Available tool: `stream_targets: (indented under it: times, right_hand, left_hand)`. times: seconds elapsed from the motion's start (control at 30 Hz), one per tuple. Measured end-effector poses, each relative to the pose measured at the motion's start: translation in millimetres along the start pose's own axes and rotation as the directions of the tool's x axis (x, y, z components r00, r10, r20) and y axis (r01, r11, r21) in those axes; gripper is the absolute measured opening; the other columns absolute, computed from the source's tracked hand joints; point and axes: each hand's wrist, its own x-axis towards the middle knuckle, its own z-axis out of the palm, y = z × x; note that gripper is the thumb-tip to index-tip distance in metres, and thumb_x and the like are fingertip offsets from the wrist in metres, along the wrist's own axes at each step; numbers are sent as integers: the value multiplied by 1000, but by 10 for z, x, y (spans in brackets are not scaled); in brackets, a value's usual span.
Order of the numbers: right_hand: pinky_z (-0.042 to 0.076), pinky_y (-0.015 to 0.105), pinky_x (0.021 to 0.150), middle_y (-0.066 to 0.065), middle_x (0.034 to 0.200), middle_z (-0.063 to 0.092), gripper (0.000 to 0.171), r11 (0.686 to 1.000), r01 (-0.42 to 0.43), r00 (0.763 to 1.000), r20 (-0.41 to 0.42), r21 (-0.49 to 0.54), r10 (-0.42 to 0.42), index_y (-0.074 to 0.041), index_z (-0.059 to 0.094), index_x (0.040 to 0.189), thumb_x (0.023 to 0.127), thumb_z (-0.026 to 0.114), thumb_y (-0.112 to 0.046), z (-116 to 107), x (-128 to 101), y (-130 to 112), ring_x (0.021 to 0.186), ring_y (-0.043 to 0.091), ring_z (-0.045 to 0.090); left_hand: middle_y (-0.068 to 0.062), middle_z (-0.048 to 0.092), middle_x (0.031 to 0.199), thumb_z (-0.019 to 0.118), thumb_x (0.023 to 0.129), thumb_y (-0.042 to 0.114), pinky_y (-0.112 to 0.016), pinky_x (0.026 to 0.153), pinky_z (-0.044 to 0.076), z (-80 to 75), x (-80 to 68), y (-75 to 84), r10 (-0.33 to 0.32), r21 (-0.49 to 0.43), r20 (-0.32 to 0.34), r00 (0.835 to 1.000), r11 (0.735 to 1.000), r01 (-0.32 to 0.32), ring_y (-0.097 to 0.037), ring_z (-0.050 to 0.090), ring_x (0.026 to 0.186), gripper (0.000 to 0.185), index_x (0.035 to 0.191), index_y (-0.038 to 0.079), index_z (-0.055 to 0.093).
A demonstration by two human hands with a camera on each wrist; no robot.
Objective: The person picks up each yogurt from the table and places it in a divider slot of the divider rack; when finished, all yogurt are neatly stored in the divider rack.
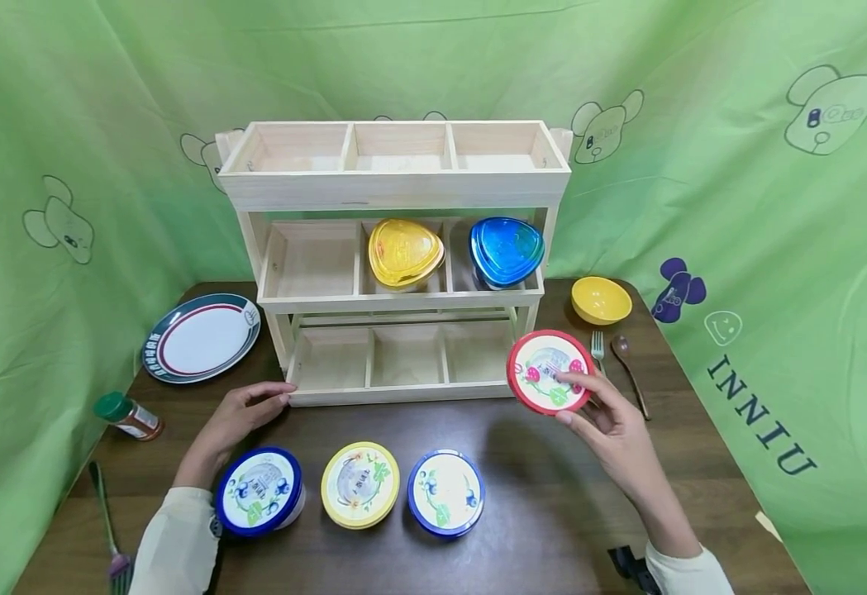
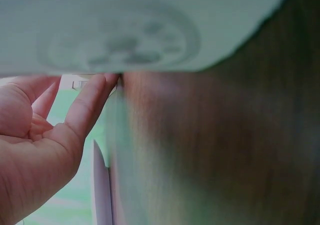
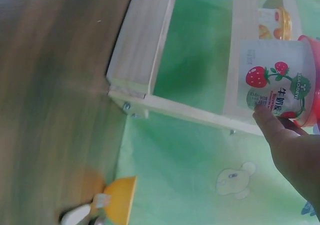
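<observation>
My right hand [image 1: 615, 434] holds a tub with a red lid [image 1: 550, 372] in the air, in front of the lower right of the wooden rack [image 1: 396, 190]. In the right wrist view strawberries are printed on the white side of this tub [image 3: 260, 60]. Relaxed fingers of my left hand [image 1: 243, 417] touch the rack's lower left front corner. On the table near me stand a blue-lidded tub [image 1: 258, 492], a yellow-lidded tub [image 1: 360, 485] and a second blue-lidded tub [image 1: 445, 493]. The middle tier bears a yellow-topped container [image 1: 405, 254] and a blue-topped container [image 1: 506, 252].
A plate [image 1: 202, 337] leans left of the rack; a green-capped spice jar [image 1: 128, 416] lies below it, with a purple-and-green fork [image 1: 116, 562] further forward. At right are a yellow bowl [image 1: 601, 300], a fork [image 1: 597, 347] and a wooden spoon [image 1: 630, 376]. Green cloth [image 1: 738, 248] surrounds the table.
</observation>
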Motion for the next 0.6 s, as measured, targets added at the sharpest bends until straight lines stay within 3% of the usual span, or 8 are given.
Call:
stream_targets:
  times: [0.37,0.6]
  right_hand:
    - [51,21,107,23,150,56,44,993,33,986,161,116,-52,-2,69,137,95,79,6,485,223,-37,129,9,57]
    - [53,26,108,20,154,57,42,977,89,958,252,196,-138,-1,70,136,95,80,5,748,381,-185,139,24,53]
  left_hand:
    - [-22,59,152,61,114,23,-29,102,58,7,-13,-8,25,-9,1,1000,1000,-25,-31,60,137,42,149,0,63]
    - [-23,59,152,62,113,23,-27,102,57,11,-14,-4,30,-5,-7,1000,1000,-30,-31,60,136,42,148,0,64]
